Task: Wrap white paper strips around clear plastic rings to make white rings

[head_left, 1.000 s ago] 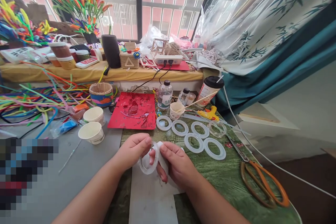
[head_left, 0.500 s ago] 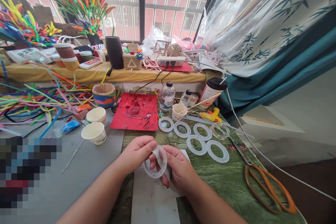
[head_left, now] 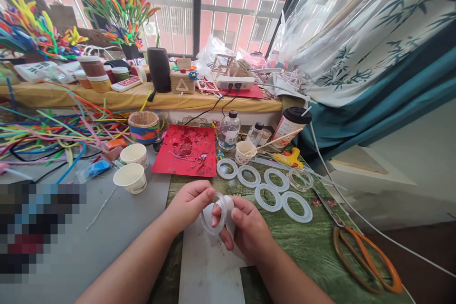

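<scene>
Pinched between the thumb and fingers of my left hand (head_left: 189, 205) is a translucent ring (head_left: 213, 232), shaped like a bangle mould and tilted on edge. My right hand (head_left: 251, 228) grips a white piece that looks like tissue or paper (head_left: 228, 206), against the ring's right side. Some right fingertips show through the ring's opening. Below both hands lies a pale flat sheet (head_left: 210, 278). Several similar translucent rings lie flat on the green table to the right, the closest being one ring (head_left: 257, 199).
A red sheet (head_left: 164, 164) with glossy residue lies ahead. Paper cups (head_left: 130, 183) stand left, another cup (head_left: 245, 154) holds a stick. Bottles (head_left: 229, 140), a yellow glue gun (head_left: 290, 157) and large orange-handled scissors (head_left: 374, 261) are right. Pipe cleaners (head_left: 53, 137) heap up left.
The ring has turned more edge-on in my left hand. My right hand has shifted slightly right and rolled, so more of the white piece shows. The view has moved a little.
</scene>
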`<control>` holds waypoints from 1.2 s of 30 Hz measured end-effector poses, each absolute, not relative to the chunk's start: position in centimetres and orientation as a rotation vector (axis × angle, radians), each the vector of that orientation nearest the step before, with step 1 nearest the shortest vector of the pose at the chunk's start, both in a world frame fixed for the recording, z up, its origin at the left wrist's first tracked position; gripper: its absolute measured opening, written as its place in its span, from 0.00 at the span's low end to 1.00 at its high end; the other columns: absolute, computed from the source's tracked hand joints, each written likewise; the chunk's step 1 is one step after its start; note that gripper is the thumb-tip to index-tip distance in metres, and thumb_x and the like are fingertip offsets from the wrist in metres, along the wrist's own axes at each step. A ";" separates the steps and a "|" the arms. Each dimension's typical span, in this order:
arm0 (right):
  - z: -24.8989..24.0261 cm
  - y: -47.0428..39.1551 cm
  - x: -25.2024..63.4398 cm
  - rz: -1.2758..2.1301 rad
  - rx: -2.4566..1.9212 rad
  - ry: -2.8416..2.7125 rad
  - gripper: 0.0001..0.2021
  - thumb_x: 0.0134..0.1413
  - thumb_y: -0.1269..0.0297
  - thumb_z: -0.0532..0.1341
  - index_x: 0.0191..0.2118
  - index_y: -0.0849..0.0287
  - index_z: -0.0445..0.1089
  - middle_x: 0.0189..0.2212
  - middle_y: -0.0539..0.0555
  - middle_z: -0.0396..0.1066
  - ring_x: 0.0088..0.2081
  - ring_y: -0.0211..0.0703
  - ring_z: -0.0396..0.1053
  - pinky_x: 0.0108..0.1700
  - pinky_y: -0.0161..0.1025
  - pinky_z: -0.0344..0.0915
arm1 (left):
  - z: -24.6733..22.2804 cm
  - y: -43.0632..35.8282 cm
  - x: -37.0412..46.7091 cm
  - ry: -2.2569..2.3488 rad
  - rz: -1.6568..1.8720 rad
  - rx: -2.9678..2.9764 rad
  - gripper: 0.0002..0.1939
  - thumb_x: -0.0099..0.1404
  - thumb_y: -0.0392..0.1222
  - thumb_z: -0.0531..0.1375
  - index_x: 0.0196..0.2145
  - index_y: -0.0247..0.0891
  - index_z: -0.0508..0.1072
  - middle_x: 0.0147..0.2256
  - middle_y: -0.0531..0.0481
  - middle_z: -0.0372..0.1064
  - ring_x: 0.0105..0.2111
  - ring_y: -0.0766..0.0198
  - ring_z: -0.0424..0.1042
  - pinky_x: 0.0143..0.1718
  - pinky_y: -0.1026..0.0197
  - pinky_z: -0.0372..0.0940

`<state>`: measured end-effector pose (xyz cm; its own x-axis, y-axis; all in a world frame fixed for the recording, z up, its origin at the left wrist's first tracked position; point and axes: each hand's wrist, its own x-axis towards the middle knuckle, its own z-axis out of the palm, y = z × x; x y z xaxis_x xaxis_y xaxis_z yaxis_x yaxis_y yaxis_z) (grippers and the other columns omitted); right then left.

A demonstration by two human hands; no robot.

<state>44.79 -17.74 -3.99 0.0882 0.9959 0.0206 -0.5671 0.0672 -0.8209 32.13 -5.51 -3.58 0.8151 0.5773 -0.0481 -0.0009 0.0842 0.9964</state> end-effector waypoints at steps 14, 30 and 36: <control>-2.9 -17.0 45.3 0.595 -1.368 -1.276 0.19 0.73 0.58 0.51 0.30 0.56 0.70 0.26 0.51 0.66 0.33 0.43 0.67 0.41 0.40 0.63 | -3.7 -7.2 33.2 0.465 0.578 1.232 0.21 0.73 0.56 0.54 0.53 0.40 0.74 0.53 0.42 0.74 0.48 0.56 0.73 0.50 0.57 0.67; -4.3 -16.8 46.7 0.081 -1.445 -1.362 0.25 0.69 0.73 0.54 0.67 0.45 0.63 0.48 0.56 0.71 0.48 0.46 0.70 0.51 0.45 0.69 | -3.4 -8.4 35.0 0.495 0.575 0.553 0.22 0.75 0.49 0.49 0.46 0.34 0.78 0.41 0.40 0.78 0.44 0.52 0.77 0.43 0.52 0.73; -4.5 -16.6 46.3 0.028 -1.519 -1.456 0.27 0.67 0.75 0.52 0.69 0.52 0.61 0.51 0.61 0.67 0.51 0.51 0.67 0.53 0.51 0.69 | -5.1 -8.9 34.8 0.608 0.711 0.837 0.23 0.70 0.58 0.57 0.49 0.39 0.78 0.45 0.42 0.79 0.45 0.53 0.77 0.42 0.55 0.72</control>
<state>46.33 -16.63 -4.53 0.2772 0.7654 0.5808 0.7421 0.2134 -0.6354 34.79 -8.92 -5.14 0.6168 0.7613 -0.1997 -0.3159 0.4718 0.8231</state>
